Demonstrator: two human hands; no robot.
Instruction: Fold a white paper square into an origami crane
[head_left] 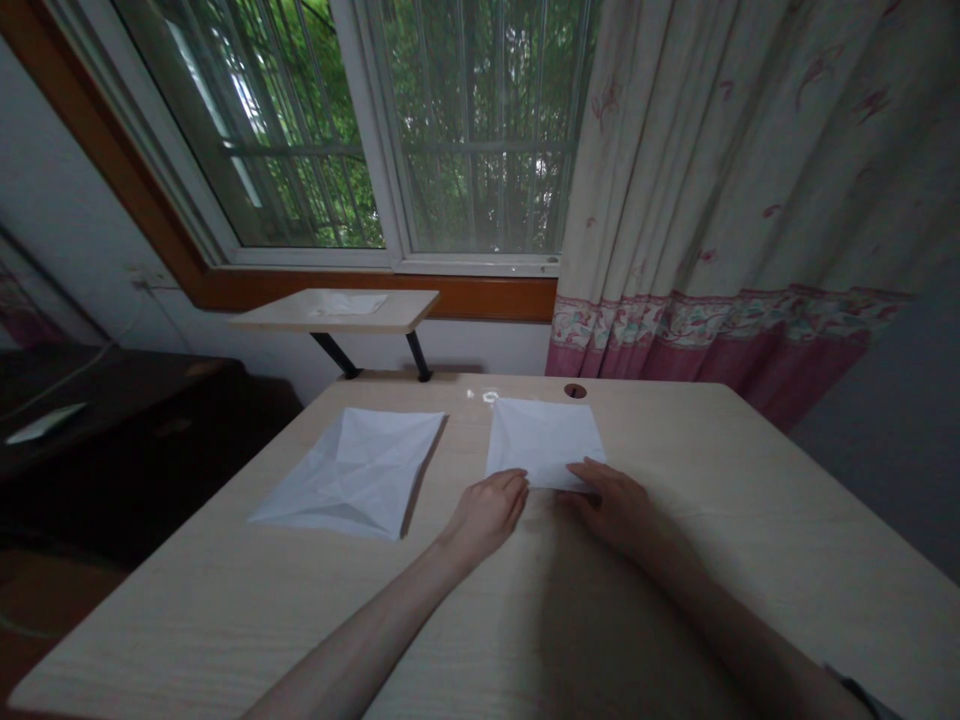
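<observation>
A square white sheet of paper [544, 440] with faint creases lies on the light wooden table [675, 600] in front of me. My left hand [487, 512] rests at the sheet's near left corner, fingers curled together against its edge. My right hand [613, 505] lies on the sheet's near right edge, fingers stretched out flat and pressing it down. A second, larger creased white sheet [356, 470] lies to the left, apart from both hands.
A small raised shelf [337, 310] on black brackets stands at the table's far edge with a paper on it. A cable hole [575, 390] sits behind the sheet. A dark cabinet [112, 430] is at the left, a window and curtain [750, 200] behind.
</observation>
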